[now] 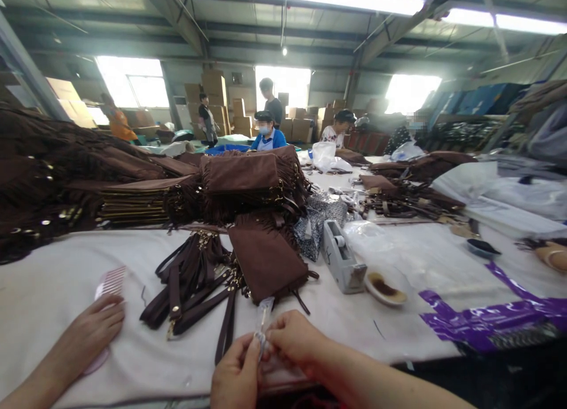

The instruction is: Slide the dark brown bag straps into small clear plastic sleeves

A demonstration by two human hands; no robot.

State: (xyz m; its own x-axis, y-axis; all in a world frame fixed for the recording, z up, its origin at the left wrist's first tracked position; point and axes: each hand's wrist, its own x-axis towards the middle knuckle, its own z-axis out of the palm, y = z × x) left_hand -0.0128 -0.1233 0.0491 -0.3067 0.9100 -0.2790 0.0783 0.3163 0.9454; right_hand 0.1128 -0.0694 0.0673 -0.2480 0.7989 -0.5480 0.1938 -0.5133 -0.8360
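In the lower middle, my left hand (237,370) and my right hand (295,341) meet, fingers pinched on a small clear plastic wrapper (264,314). Something small and shiny shows at the fingertips; its kind is unclear. Just beyond lies a dark brown fringed pouch (268,258), flat on the white cloth. Left of the pouch spreads a heap of brown wrist straps (190,291) with gold-coloured clasps.
At the left, another person's hand (88,338) rests on a pink comb (110,282). Stacked brown pouches (241,173) rise behind. A grey tape dispenser (343,261), a small dish (385,288) and purple tape (496,314) lie rightward. Several people work farther back.
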